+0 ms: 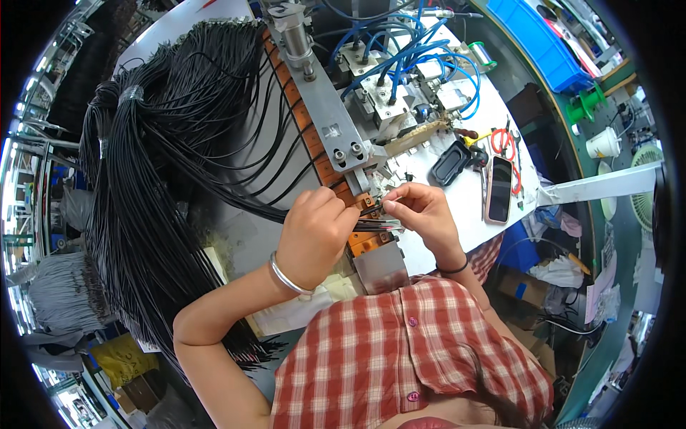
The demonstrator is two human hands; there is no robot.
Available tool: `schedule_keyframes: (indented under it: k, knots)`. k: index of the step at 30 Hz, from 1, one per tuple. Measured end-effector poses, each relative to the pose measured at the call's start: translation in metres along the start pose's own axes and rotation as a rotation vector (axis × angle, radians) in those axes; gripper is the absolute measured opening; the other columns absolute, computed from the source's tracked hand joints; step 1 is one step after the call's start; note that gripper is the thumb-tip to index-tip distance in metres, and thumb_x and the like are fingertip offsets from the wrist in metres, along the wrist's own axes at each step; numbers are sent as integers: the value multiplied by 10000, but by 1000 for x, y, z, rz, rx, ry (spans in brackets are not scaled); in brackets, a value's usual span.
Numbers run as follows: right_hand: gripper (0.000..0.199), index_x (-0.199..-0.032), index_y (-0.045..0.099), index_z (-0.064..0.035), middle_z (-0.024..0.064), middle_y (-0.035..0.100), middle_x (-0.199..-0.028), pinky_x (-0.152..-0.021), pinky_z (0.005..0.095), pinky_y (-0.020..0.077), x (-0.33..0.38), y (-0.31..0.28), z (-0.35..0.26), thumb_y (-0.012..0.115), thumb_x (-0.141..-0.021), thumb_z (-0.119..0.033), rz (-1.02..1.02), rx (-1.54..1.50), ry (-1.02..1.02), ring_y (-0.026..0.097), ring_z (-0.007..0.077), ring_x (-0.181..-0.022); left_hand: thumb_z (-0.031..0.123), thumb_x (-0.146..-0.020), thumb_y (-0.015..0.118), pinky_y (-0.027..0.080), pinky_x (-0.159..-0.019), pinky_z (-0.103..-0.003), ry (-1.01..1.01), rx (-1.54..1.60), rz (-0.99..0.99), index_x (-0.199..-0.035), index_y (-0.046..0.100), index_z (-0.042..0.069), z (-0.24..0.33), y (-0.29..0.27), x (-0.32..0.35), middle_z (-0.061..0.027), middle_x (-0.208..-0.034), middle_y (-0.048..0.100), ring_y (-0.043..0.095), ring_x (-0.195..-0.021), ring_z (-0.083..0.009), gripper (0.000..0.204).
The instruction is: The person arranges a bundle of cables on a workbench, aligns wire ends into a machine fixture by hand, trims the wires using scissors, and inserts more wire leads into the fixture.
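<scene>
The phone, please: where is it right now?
In the head view, the phone lies on the white table, right of the black tray and the right hand.

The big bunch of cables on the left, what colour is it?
The bunch of cables is black, best seen in the head view.

I see wires [143, 179] left of the left hand [318, 229], a phone [499, 189] right of the right hand [427, 217], a machine [389, 107] past both.
</scene>
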State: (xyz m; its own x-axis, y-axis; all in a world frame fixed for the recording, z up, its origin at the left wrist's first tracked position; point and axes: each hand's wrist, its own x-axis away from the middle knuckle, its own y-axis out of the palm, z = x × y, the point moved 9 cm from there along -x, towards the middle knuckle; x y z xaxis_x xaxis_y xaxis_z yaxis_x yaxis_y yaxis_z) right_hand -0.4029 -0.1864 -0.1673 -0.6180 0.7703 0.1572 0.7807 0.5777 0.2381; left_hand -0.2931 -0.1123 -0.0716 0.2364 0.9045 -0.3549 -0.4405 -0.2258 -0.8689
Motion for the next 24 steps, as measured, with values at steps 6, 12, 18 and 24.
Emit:
schedule_keyframes:
  k: [6,12,18,24]
  knots:
    - [98,-924,660,15,-3,621,-707,-425,168,363,0,-2,5,652,-843,-39,37,-12,2,474,14,-508,-9,-564,625,399,-659,-360,-38,-29,-48,-793,605,36,-3,1,0,-68,-703,530,502,-732,-255,235]
    - [101,-920,656,36,45,647,-733,-402,172,380,3,10,4,637,-835,-14,-132,-209,111,507,38,-492,-9,-535,593,378,-635,-370,-95,-38,-65,-751,596,41,-8,-1,0,-70,-701,540,497,-722,-257,221]
    - [87,-912,661,30,37,645,-725,-424,173,393,-1,9,9,631,-848,-22,-68,-154,47,524,42,-510,-2,-534,581,379,-640,-367,-76,22,-59,-737,597,36,-8,1,2,-66,-673,534,497,-717,-253,207]
    - [80,-901,660,22,24,636,-711,-435,176,404,3,0,-6,643,-849,-36,61,39,-122,534,41,-524,10,-536,586,380,-647,-363,-91,4,-65,-740,606,34,-10,2,3,-64,-661,531,497,-715,-252,206]
